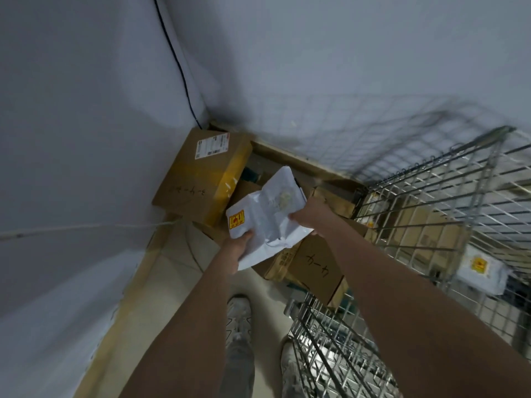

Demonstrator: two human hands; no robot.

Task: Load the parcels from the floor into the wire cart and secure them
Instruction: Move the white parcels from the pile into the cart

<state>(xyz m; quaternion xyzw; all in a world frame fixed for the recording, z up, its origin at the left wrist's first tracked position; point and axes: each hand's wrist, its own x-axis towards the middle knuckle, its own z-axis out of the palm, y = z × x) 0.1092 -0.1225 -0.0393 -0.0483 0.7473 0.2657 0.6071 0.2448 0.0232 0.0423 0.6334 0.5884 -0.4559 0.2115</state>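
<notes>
Seen from above: two bare forearms reaching forward, both hands clamped on a crumpled white plastic mailer bag (265,214) with a yellow-and-red sticker near its left corner, held in the air above the floor. Left hand (238,248) gripping the bag's lower left edge, thumb on top beside the sticker. Right hand (309,215) pinching the bag's right edge, fingers curled round it. Just behind and left of the grip, a tilted brown cardboard box with yellow tape and a white shipping label (201,176), leaning in the wall corner. Directly under the grip, a smaller brown cardboard box with handwritten marks (316,268) among other parcels on the floor. To the right of the grip, a silver wire mesh cart (431,196), blurred, with cardboard boxes and a white bag already inside. Below the grip, near the frame's bottom, two pale grey sneakers (238,340) on light floor tiles
</notes>
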